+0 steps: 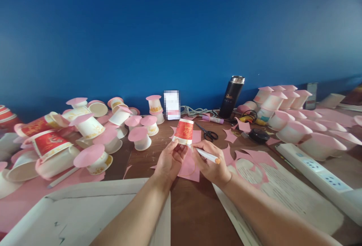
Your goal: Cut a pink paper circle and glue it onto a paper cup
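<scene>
A red paper cup (185, 130) with gold print and a white rim is upside down, its rim held by the fingers of my left hand (171, 158). My right hand (210, 163) is closed around a white pen (207, 155) with an orange end. The pen's tip is close to the cup's rim; whether it touches I cannot tell. Beneath both hands lies a sheet of pink paper (189, 170) with a faint round line on it. Black scissors (208, 133) rest on the table just beyond my right hand.
Upturned paper cups with pink paper tops (139, 137) crowd the left; more cups (294, 127) stand in rows at right. A black thermos (232, 97), a phone (172, 104), a power strip (316, 170), pink scraps (230, 135) and white sheets (113, 204) surround the work area.
</scene>
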Demonstrator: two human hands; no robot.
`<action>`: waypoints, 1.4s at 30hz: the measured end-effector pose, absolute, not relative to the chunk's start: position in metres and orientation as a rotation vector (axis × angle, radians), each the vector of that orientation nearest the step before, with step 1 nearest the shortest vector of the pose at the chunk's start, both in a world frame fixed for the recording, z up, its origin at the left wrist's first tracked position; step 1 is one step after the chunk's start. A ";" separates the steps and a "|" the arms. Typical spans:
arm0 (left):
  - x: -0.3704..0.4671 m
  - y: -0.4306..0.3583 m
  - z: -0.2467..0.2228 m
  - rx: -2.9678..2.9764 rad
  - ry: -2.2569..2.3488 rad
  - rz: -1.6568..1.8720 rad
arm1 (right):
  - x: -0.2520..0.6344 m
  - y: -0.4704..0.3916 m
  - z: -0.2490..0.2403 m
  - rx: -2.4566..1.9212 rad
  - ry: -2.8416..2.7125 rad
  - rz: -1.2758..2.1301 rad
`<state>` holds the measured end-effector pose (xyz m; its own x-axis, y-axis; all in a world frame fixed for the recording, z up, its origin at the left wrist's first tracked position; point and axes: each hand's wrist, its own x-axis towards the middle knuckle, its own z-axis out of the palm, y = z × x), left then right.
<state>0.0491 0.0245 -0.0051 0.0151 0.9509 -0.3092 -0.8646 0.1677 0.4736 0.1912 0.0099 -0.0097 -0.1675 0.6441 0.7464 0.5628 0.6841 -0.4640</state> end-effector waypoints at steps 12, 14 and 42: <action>0.049 0.023 -0.007 0.205 0.604 1.437 | 0.192 0.010 -0.009 -0.976 -1.839 0.162; 0.049 0.023 -0.008 0.211 0.584 1.450 | 0.193 0.010 -0.009 -0.972 -1.840 0.175; 0.052 0.023 -0.013 0.223 0.674 1.487 | 0.194 0.011 -0.007 -0.881 -1.757 0.221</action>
